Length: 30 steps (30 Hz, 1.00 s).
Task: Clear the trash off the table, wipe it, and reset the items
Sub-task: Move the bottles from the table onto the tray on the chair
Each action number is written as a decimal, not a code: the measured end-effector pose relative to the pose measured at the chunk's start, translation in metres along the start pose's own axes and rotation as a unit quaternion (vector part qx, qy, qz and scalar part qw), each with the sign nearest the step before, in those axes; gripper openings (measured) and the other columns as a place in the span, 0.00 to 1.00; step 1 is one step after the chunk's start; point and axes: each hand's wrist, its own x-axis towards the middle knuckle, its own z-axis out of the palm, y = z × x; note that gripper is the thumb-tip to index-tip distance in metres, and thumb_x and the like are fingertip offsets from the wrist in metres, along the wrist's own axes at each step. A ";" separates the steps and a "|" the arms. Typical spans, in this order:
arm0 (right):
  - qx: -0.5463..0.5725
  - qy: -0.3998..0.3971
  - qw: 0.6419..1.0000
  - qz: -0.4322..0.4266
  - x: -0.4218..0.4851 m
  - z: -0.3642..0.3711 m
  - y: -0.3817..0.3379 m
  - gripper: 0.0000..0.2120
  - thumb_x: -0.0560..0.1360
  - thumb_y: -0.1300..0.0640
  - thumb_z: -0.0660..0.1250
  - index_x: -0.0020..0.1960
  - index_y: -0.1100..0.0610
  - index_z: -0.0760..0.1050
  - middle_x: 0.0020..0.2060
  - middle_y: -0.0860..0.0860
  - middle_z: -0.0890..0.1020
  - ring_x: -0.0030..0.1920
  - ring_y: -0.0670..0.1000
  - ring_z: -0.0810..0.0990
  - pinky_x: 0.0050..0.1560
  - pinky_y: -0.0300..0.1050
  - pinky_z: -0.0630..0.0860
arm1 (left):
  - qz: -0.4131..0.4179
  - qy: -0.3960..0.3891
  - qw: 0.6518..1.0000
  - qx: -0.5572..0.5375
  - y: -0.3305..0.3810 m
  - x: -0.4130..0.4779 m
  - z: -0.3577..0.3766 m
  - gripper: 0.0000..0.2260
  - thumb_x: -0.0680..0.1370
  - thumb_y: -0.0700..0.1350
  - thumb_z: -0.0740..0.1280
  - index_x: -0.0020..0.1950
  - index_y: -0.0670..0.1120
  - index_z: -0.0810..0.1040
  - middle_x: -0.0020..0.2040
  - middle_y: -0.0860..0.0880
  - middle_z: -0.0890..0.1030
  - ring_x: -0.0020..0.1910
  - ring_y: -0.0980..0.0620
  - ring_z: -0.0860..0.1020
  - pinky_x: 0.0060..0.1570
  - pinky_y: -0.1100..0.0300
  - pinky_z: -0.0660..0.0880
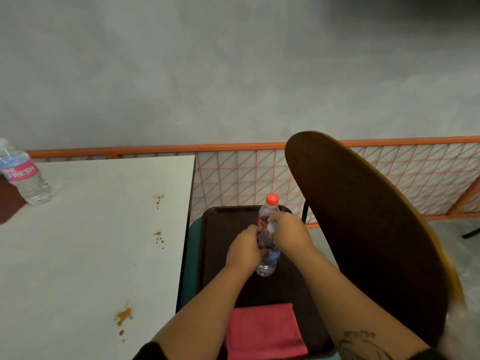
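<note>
A dark brown tray point(220, 245) rests on a teal chair seat point(193, 255) to the right of the white table point(85, 242). Over the tray, my left hand point(242, 252) is closed on a clear bottle with a white cap and blue label point(267, 263). My right hand point(291, 229) is closed on a red-capped bottle point(271, 202) with a red label, standing just behind it. The two bottles touch. A pink cloth point(263, 331) lies folded at the tray's near end. Brown spill stains point(123, 315) mark the table. Another water bottle point(24, 175) stands at the table's far left.
A brown wooden chair back point(363, 229) rises close on the right of the tray. An orange lattice railing point(246, 172) runs behind the table and chair, against a grey wall. More brown stains point(158, 236) dot the table near its right edge.
</note>
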 end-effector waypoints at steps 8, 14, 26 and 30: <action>-0.126 0.056 0.990 0.005 -0.004 -0.003 -0.036 0.15 0.75 0.56 0.66 0.62 0.52 0.73 0.61 0.56 0.72 0.61 0.57 0.71 0.57 0.51 0.75 | -0.018 0.096 0.995 0.019 -0.007 -0.023 -0.073 0.23 0.73 0.44 0.72 0.67 0.48 0.71 0.64 0.49 0.76 0.60 0.51 0.76 0.59 0.55 0.74; -0.080 0.047 0.991 -0.101 -0.013 0.009 -0.118 0.13 0.75 0.57 0.65 0.60 0.57 0.76 0.59 0.56 0.75 0.58 0.56 0.74 0.52 0.46 0.73 | -0.059 0.195 0.979 0.007 -0.032 -0.073 -0.171 0.21 0.74 0.43 0.71 0.67 0.46 0.71 0.64 0.47 0.75 0.59 0.49 0.77 0.56 0.59 0.73; 0.046 -0.074 0.970 -0.227 -0.016 0.052 -0.249 0.18 0.72 0.58 0.71 0.60 0.55 0.75 0.60 0.53 0.75 0.55 0.57 0.79 0.51 0.47 0.75 | -0.169 0.327 0.930 0.021 -0.093 -0.140 -0.288 0.21 0.73 0.43 0.72 0.64 0.44 0.72 0.60 0.46 0.77 0.55 0.49 0.78 0.52 0.61 0.71; 0.050 -0.112 0.954 -0.272 0.013 0.065 -0.279 0.18 0.71 0.56 0.72 0.60 0.54 0.75 0.61 0.52 0.75 0.57 0.55 0.77 0.52 0.46 0.74 | -0.225 0.365 0.903 0.015 -0.100 -0.133 -0.301 0.21 0.73 0.43 0.73 0.63 0.45 0.72 0.59 0.46 0.77 0.52 0.51 0.77 0.49 0.62 0.71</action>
